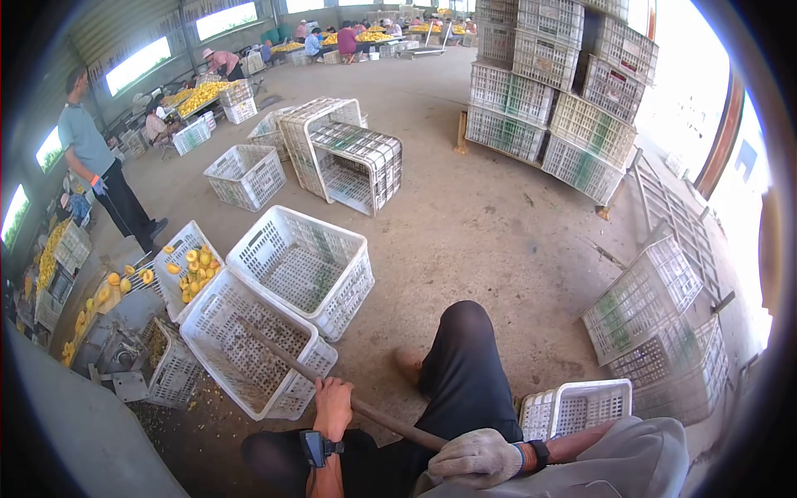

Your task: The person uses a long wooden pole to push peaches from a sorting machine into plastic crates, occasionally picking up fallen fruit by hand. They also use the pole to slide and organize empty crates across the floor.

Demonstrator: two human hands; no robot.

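A long wooden stick [386, 422] lies slantwise over my lap, its far end reaching over a white crate [253, 357] that has small bits on its floor. My left hand [334, 407], bare and with a device on the wrist, is closed around the middle of the stick. Near its lower end my right hand [477, 458], in a pale work glove, is wrapped over the stick. Behind that crate stands another white crate [303, 266]. To its left a crate holds yellow-orange fruit halves [198, 272].
A metal machine [124, 332] with fruit on its chute is at the left. A person [91, 158] stands beyond it. Tall crate stacks [552, 91] rise at the back right; leaning crates [656, 324] and a small crate [591, 407] are at the right. Several people work at fruit tables behind.
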